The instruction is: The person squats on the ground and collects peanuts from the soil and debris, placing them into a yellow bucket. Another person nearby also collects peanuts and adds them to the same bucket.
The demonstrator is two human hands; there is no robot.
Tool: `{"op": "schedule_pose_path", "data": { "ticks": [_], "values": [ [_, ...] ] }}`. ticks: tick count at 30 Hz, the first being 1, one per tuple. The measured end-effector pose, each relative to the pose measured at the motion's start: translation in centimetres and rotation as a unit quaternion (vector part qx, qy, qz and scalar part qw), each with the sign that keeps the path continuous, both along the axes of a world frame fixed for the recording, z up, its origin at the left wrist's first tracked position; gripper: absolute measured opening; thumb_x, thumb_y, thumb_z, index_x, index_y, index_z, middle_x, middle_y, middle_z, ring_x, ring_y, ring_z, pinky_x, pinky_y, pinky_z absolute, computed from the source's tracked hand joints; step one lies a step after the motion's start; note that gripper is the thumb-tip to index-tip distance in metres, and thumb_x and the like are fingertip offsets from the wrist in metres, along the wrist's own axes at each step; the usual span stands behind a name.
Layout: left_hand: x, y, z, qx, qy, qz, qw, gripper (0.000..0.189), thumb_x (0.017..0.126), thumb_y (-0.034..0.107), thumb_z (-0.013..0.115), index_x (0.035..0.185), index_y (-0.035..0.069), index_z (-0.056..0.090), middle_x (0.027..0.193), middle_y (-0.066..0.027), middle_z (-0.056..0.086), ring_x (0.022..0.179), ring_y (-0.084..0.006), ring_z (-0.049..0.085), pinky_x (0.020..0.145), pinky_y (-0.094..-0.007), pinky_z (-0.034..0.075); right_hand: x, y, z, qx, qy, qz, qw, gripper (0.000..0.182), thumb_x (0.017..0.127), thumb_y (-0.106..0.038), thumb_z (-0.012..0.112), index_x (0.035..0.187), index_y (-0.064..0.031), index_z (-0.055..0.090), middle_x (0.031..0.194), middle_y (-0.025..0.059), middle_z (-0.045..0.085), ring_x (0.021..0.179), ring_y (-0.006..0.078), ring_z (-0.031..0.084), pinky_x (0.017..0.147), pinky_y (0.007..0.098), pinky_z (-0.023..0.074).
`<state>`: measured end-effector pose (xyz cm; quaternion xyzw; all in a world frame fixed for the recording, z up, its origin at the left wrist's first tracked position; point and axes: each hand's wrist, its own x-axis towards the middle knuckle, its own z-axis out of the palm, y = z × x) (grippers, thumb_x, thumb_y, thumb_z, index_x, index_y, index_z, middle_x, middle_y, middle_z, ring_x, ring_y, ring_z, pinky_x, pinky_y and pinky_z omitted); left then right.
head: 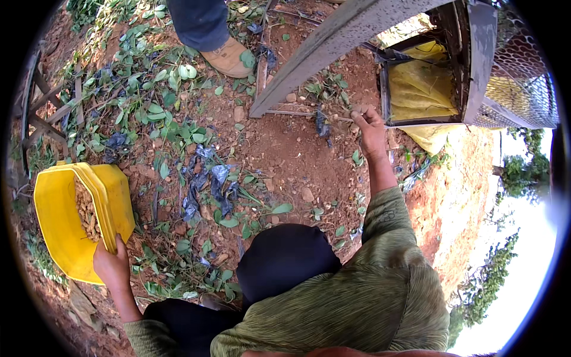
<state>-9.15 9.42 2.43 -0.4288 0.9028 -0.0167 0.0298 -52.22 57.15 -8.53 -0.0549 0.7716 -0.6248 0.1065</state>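
On the left, my left hand (pixel 112 264) grips the rim of a yellow plastic bucket (pixel 118 189), its thumb over the edge. The bucket is tipped on its side, its mouth turned towards the lower left. Inside lies a heap of tan pods that look like peanuts (pixel 86 209). My right hand (pixel 370 129) reaches low over the reddish soil, fingers bent, beside a tangle of thin roots and stems (pixel 343 117). Whether its fingertips pinch a stem cannot be made out. A dark scrap of plastic (pixel 322 121) lies just left of that hand.
A metal machine frame with a slanting leg (pixel 348 44), yellow sheeting (pixel 419 91) and wire mesh (pixel 519 98) rises at upper right. Another person's boot (pixel 229 58) stands at the top. Leafy stems (pixel 167 120) and torn plastic (pixel 218 178) litter the ground. A lattice (pixel 44 107) stands far left.
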Motion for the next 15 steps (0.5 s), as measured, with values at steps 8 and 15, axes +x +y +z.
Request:
{"op": "schedule_pose_path", "data": {
  "ticks": [8, 15],
  "values": [
    [-0.6, 0.6, 0.4, 0.003, 0.006, -0.015, 1.000, 0.035, 0.090, 0.036, 0.062, 0.097, 0.002, 0.067, 0.083, -0.0222, 0.068, 0.076, -0.0410, 0.066, 0.067, -0.0489, 0.051, 6.0, 1.2, 1.2, 0.377, 0.211, -0.047, 0.901, 0.025, 0.085, -0.013, 0.070, 0.110, -0.0080, 0.067, 0.101, 0.0094, 0.071, 0.096, 0.0244, 0.067, 0.087, 0.0355, 0.0514],
    [-0.5, 0.6, 0.5, -0.019, 0.005, -0.019, 1.000, 0.038, 0.089, 0.039, 0.062, 0.095, 0.002, 0.067, 0.083, -0.0222, 0.068, 0.077, -0.0409, 0.066, 0.068, -0.0488, 0.051, 8.4, -3.3, -3.8, 0.415, 0.176, 0.088, 0.888, 0.019, 0.082, -0.013, 0.070, 0.100, -0.0097, 0.070, 0.106, 0.0122, 0.063, 0.095, 0.0322, 0.063, 0.084, 0.0423, 0.0517]
  ]
}}
